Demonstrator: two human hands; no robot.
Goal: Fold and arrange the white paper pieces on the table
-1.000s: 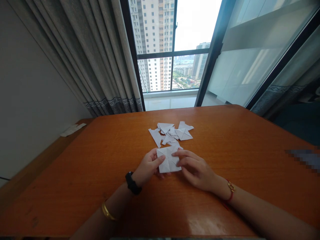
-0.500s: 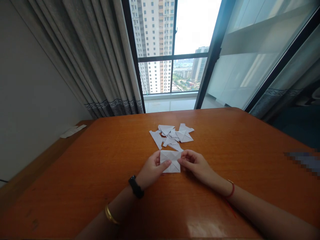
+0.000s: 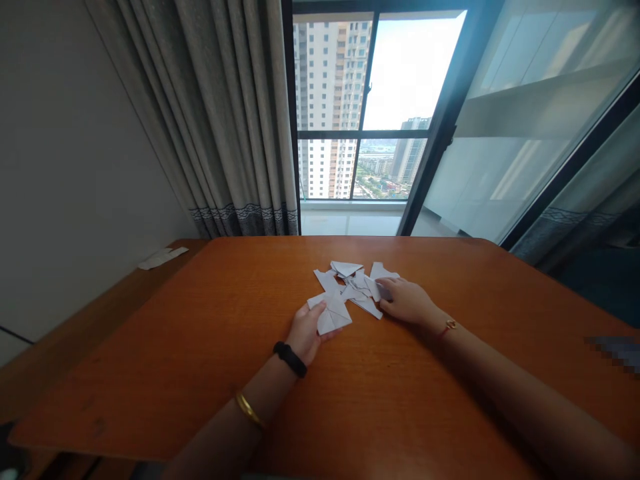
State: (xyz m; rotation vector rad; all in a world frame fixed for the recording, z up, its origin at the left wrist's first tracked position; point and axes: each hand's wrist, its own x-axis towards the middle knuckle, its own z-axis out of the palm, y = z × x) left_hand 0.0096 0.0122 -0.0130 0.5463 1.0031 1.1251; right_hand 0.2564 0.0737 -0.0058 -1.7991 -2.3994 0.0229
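Observation:
My left hand (image 3: 306,333) pinches a folded white paper square (image 3: 334,316), thumb on top and fingers beneath. Crease lines cross its face, and it is tilted in front of the pile. At the right side of the paper pile (image 3: 356,288), my right hand (image 3: 406,300) has its fingers closed on the edge of another folded paper piece (image 3: 372,287), partly hidden by the fingers. Several folded white papers lie overlapping there, among them a triangular flap (image 3: 346,268) at the back and a notched piece (image 3: 382,271) at the right.
The pile rests on a brown wooden table (image 3: 240,300). White paper strips (image 3: 163,257) lie on a ledge to the left. A pixelated object (image 3: 617,350) is at the right edge. Behind the table are a grey curtain (image 3: 240,120) and a window (image 3: 363,135).
My right hand has let go of the paper square and moved up and right to the pile. The left hand keeps the square, now turned at an angle. The whole view has shifted.

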